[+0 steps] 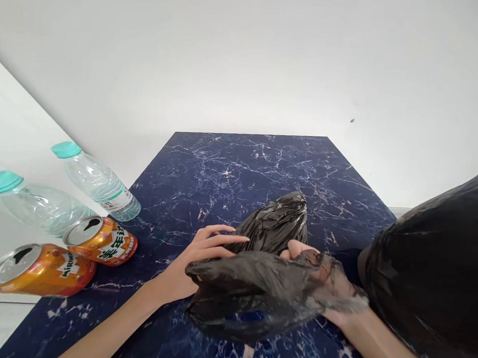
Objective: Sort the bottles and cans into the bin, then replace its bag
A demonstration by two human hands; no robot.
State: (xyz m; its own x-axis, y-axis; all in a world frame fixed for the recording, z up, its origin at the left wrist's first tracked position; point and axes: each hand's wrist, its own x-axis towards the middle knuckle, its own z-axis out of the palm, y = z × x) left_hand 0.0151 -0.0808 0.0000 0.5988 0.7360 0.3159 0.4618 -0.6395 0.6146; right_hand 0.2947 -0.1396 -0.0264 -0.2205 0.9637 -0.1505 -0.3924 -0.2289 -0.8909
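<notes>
grip of the right hand (305, 253) bunches the black bag (254, 296), left hand (195, 258) spread palm-down beside it.

indoors, kind unclear, white wall (248, 58)

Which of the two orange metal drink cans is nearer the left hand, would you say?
The rightmost orange can with Chinese lettering; the other can reads MIRINDA.
</notes>
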